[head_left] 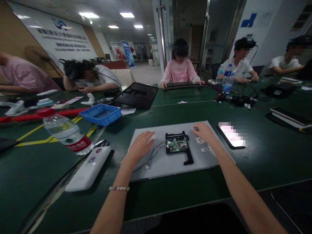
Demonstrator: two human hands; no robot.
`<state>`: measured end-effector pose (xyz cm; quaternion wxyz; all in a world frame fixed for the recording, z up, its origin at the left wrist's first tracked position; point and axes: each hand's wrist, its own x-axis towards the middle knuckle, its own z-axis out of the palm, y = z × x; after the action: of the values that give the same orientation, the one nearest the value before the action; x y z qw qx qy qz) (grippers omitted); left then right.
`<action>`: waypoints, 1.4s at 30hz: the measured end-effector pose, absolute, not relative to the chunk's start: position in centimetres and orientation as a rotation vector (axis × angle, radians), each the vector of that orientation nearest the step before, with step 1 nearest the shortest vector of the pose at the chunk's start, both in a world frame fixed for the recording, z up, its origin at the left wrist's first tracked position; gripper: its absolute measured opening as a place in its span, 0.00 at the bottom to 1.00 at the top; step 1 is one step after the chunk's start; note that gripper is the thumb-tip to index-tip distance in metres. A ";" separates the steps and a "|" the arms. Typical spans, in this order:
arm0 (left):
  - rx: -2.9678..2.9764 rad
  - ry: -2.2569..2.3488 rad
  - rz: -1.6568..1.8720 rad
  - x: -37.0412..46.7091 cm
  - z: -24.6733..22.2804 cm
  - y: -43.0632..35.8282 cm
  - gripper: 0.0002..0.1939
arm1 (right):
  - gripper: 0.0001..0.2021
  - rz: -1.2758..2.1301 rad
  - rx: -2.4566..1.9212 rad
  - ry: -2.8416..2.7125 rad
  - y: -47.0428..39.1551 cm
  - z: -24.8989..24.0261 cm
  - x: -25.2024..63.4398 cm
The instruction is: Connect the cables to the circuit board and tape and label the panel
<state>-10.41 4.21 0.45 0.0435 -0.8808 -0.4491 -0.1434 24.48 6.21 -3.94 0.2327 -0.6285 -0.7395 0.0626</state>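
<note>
A flat grey display panel (pixel 156 169) lies back side up on the green table. In its middle sits a black plastic bracket (pixel 188 157) carrying a green circuit board (pixel 177 145). Grey cables (pixel 153 154) run from the board's left side toward the panel's lower left. My left hand (pixel 141 144) rests on the panel's left part, fingers stretched out and thumb apart. Near the upper right edge, my right hand (pixel 204 132) touches the panel with its fingers bent into a pinch. Whatever lies between those fingertips is too small to make out.
A lit phone (pixel 231 136) lies right of the panel. To the left are a white power bank (pixel 89 169), a tilted water bottle (pixel 67 133) and a blue tray (pixel 103 117). Beyond stands a black cover (pixel 136 94). Several people sit around the table.
</note>
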 end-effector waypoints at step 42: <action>-3.367 -1.434 -0.436 -5.6 -0.2 4.5 0.53 | 0.12 0.085 -1.625 -2.064 5.8 -2.4 21.8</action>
<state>-5.65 4.46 -0.22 -0.2686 -0.8800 -0.3748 -0.1138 21.82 5.83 -2.44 0.2537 -0.5981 -0.7596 0.0312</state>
